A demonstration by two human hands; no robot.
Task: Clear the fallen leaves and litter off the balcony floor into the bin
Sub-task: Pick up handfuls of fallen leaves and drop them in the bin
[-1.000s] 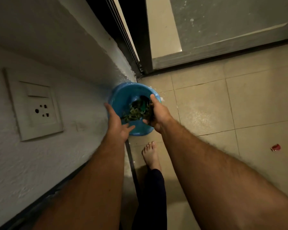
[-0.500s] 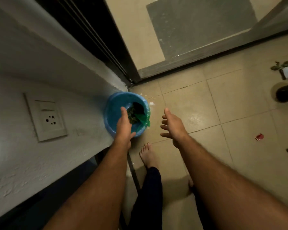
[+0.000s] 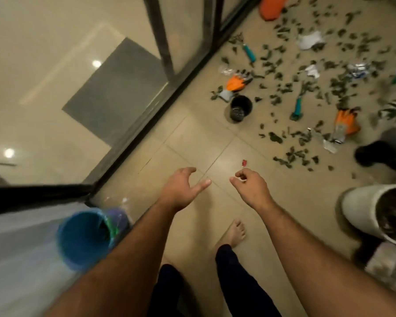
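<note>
Both bare hands hang over the beige tiled balcony floor [image 3: 192, 138] at lower centre of the frame. The left hand [image 3: 181, 188] has its fingers [image 3: 200, 185] spread apart and loosely bent, holding nothing. The right hand [image 3: 249, 185] has its fingers curled loosely inward with nothing between them. Just above it lies a small red scrap of litter [image 3: 244, 162]. The round blue plastic bin [image 3: 85, 236] stands at lower left beside the wall, blurred. Dark fallen leaves [image 3: 290, 156] and white paper scraps [image 3: 310, 41] are scattered across the upper right, near a small black pot [image 3: 240, 108].
</note>
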